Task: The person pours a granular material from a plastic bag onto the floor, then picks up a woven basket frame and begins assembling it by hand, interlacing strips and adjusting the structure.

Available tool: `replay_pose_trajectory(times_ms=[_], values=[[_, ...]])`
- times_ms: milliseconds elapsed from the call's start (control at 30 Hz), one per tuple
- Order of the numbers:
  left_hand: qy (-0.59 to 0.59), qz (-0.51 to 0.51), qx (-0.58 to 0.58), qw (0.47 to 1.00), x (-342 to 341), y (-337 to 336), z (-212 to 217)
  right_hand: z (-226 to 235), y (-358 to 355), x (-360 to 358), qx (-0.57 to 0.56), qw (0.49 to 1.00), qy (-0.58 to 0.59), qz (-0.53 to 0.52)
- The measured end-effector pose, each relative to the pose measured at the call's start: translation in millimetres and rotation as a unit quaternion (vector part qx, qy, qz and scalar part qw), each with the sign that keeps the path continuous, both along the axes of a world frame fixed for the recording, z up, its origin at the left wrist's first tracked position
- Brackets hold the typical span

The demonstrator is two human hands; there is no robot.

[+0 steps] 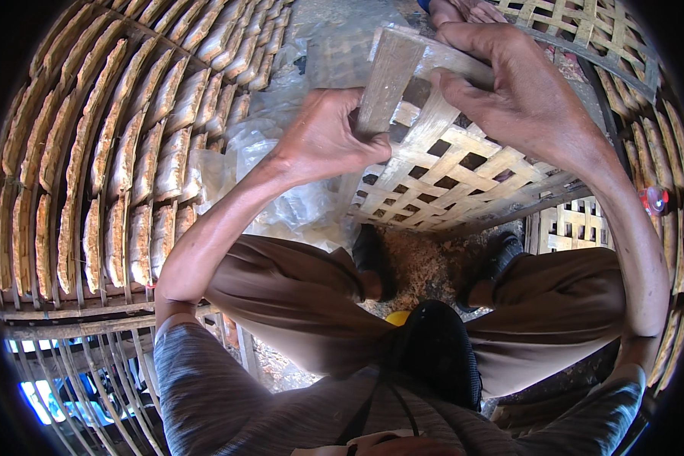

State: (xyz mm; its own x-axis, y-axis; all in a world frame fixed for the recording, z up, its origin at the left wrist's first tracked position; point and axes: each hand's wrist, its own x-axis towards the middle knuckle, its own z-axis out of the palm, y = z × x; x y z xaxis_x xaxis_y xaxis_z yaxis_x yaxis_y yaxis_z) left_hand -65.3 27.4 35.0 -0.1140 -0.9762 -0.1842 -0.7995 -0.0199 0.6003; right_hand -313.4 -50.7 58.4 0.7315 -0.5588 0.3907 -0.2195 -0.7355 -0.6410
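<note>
- Head view: a woven lattice panel [456, 140] is tilting in front of the knees, beyond the shoes [372, 261].
- Left hand [330, 135] is closing around its left frame edge, near the upper corner.
- Right hand [520, 95] is clasping its top rail, thumb in front.
- Shavings are covering the floor [418, 266] below.
- Clear plastic sheeting [262, 148] is lying leftward.
- Pale, brown-edged pieces [176, 161] are standing in rows farther left.

The left forearm [224, 216] slants far and rightward; the left hand [328, 135] curls in a pinch, thumb [375, 149] pointing right. Farther off, the right hand [509, 87] arches leftward from its wrist [596, 159], thumb [459, 91] stretched left.
</note>
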Motion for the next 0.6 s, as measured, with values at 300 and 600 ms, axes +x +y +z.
replay_pose_trajectory(times_ms=[300,600], values=[[0.186,-0.021,-0.092,0.978,6,-3,-33,2,3,-1,0.024,1.000,0.003,0.002],[0.100,0.015,-0.009,0.995,17,-3,-29,-11,1,3,-0.022,0.998,-0.053,-0.033]])
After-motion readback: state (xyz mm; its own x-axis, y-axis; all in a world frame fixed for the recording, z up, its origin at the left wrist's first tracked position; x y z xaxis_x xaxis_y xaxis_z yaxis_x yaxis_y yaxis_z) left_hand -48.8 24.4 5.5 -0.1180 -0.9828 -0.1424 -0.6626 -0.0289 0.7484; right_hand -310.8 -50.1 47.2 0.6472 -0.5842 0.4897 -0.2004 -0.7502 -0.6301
